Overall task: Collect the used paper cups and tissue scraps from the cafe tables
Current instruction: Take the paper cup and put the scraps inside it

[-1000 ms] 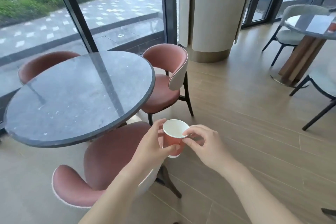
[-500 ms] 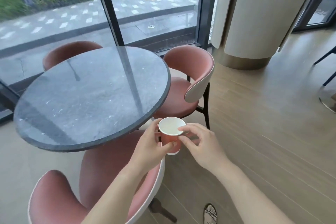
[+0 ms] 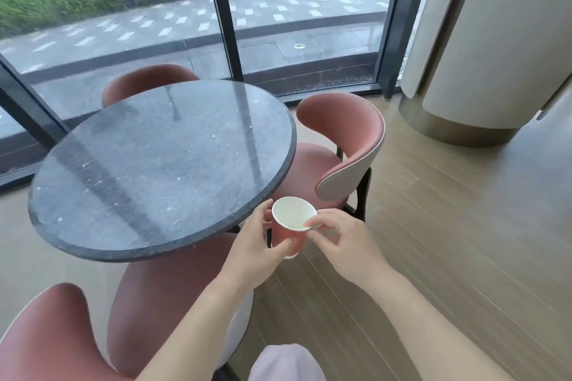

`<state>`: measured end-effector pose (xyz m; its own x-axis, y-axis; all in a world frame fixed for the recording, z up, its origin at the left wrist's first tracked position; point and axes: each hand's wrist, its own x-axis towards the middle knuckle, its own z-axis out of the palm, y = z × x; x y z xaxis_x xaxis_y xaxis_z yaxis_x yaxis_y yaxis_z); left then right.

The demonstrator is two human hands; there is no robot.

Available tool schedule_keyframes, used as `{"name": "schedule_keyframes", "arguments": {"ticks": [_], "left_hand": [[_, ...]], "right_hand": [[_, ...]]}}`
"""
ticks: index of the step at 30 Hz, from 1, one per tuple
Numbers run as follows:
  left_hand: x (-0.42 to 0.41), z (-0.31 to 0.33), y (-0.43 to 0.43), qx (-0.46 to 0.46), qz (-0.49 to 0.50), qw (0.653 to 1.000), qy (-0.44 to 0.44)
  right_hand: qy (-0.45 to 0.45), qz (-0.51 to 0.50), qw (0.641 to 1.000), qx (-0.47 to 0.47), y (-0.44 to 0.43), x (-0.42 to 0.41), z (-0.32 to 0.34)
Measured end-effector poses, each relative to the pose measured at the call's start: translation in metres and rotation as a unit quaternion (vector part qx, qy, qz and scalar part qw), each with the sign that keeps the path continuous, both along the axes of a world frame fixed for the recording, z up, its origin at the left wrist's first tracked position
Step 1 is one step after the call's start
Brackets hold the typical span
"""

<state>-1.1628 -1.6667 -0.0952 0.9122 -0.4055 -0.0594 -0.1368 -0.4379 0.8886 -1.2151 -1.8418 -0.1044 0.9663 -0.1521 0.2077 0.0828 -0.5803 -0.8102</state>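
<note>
An orange paper cup [image 3: 293, 216] with a white inside is held upright just off the near right edge of the round grey stone table [image 3: 161, 164]. My left hand [image 3: 257, 247] wraps its side from the left. My right hand [image 3: 343, 244] pinches the cup's rim from the right with thumb and forefinger. The cup looks empty inside. No tissue scraps show on the tabletop.
Pink chairs ring the table: one at the right [image 3: 340, 151], one behind it [image 3: 148, 80], one below my arms [image 3: 167, 303] and one at the bottom left [image 3: 46, 337]. Glass walls stand behind. A wide cream column [image 3: 495, 40] rises at the right on the wooden floor.
The view has swung left and closer to the table; the far table and chairs at the right have left the frame. Both hands kept hold of the cup.
</note>
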Motion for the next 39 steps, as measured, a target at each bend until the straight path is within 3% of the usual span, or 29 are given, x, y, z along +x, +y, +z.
{"name": "schedule_keyframes", "arguments": {"ticks": [10, 17, 28, 39], "left_hand": [[0.05, -0.004, -0.044, -0.024, 0.029, 0.999, -0.007], [0.129, -0.032, -0.049, -0.024, 0.065, 0.997, 0.027], [0.324, -0.055, 0.0, 0.002, 0.158, 0.987, 0.037], [0.422, -0.101, 0.048, 0.077, 0.223, 0.966, 0.103]], "right_hand": [[0.013, 0.035, 0.999, -0.006, -0.045, 0.066, -0.008], [0.042, 0.077, 0.996, -0.008, -0.055, 0.156, -0.025], [0.077, 0.181, 0.979, -0.051, -0.013, 0.374, -0.046], [0.119, 0.224, 0.965, -0.065, 0.019, 0.489, -0.083]]}}
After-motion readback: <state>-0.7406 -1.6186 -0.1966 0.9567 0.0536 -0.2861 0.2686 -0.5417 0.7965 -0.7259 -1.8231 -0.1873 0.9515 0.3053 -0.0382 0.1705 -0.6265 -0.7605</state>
